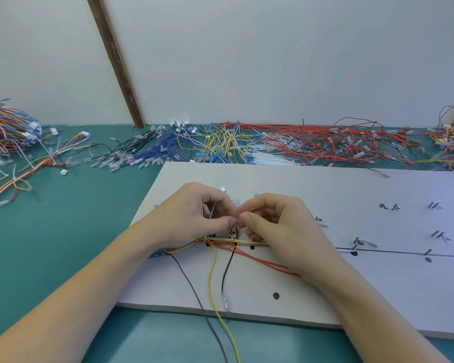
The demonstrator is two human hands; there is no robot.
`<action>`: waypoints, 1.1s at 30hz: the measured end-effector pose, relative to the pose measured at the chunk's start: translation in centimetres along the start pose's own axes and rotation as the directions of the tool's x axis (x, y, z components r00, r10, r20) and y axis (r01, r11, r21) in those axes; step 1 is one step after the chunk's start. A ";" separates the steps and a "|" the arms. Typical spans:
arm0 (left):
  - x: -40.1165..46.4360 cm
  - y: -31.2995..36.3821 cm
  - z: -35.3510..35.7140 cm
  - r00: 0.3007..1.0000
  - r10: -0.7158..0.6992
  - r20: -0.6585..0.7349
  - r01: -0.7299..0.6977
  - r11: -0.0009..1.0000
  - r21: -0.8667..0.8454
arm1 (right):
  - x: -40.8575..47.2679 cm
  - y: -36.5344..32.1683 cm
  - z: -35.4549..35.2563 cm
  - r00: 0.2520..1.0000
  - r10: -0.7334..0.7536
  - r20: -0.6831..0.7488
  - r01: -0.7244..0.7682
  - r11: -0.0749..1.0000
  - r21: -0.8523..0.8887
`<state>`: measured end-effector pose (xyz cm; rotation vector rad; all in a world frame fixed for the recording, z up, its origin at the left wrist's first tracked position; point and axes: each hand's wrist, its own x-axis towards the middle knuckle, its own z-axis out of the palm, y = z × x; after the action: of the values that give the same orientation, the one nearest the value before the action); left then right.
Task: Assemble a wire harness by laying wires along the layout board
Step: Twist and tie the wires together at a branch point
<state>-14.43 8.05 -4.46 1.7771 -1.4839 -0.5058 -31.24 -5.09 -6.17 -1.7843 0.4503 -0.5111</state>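
Wire-assembly workshop: wire heaps (312,145), layout board (325,195).

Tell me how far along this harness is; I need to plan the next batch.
Early stage. Done: a few wires already lie along the board near its left end. In hand: the left hand and right hand pinch thin wires together above that bundle. Left: the marked line toward the right is bare, and loose yellow and black ends hang unrouted.

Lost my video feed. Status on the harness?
Left hand and right hand pinching wires together, over layout board. Loose yellow wire trails off the edge. No obstruction.
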 end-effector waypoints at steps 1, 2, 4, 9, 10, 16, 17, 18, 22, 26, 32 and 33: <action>0.0 0.0 0.0 1.000 0.001 0.001 -0.001 1.000 -0.001 | 0.0 0.0 -0.1 1.000 0.002 -0.003 -0.002 1.000 -0.002; 0.0 0.0 -0.1 1.000 -0.006 0.002 0.006 1.000 -0.012 | 0.0 0.0 -0.1 1.000 0.004 -0.006 -0.004 1.000 -0.001; -0.1 -0.1 -0.3 0.999 -0.035 0.019 0.035 0.999 -0.028 | 0.0 0.0 -0.1 1.000 0.000 0.002 0.000 1.000 0.004; -0.1 0.0 -0.3 0.997 -0.068 0.024 0.067 0.997 0.035 | -0.1 0.1 0.3 0.999 -0.048 -0.017 0.047 0.998 -0.031; -0.1 0.0 -0.3 0.998 -0.066 0.012 0.066 0.997 0.041 | -0.1 0.1 0.3 0.997 -0.068 -0.025 0.067 0.997 -0.042; -0.2 0.2 -0.3 0.999 -0.044 -0.010 0.045 0.998 0.049 | -0.3 0.1 0.2 0.990 -0.138 -0.042 0.133 0.986 -0.096; -0.2 0.1 -0.3 0.999 -0.040 -0.011 0.040 0.998 0.045 | -0.3 0.1 0.2 0.989 -0.140 -0.042 0.135 0.986 -0.101; -0.2 0.1 -0.3 0.999 -0.036 -0.013 0.036 0.998 0.043 | -0.3 0.1 0.2 0.989 -0.142 -0.044 0.136 0.985 -0.105; -0.1 0.1 -0.2 1.000 -0.014 -0.018 0.015 0.999 0.052 | -0.3 0.1 0.2 0.990 -0.136 -0.048 0.129 0.984 -0.119; 0.0 0.0 -0.1 1.000 -0.008 -0.026 0.009 0.999 0.042 | -0.3 -0.1 0.0 0.995 -0.096 -0.039 0.091 0.989 -0.119; -0.1 0.3 0.0 0.999 0.004 -0.032 -0.003 0.999 0.049 | -0.1 -0.8 -0.1 0.998 -0.046 -0.044 0.037 0.982 -0.185; -0.1 0.4 0.0 0.999 0.004 -0.032 -0.003 0.999 0.052 | -0.1 -0.9 -0.1 0.998 -0.042 -0.040 0.032 0.976 -0.214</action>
<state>-14.68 8.17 -4.21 1.8139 -1.4902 -0.4392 -31.31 -4.87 -5.27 -1.9935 0.5192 -0.5460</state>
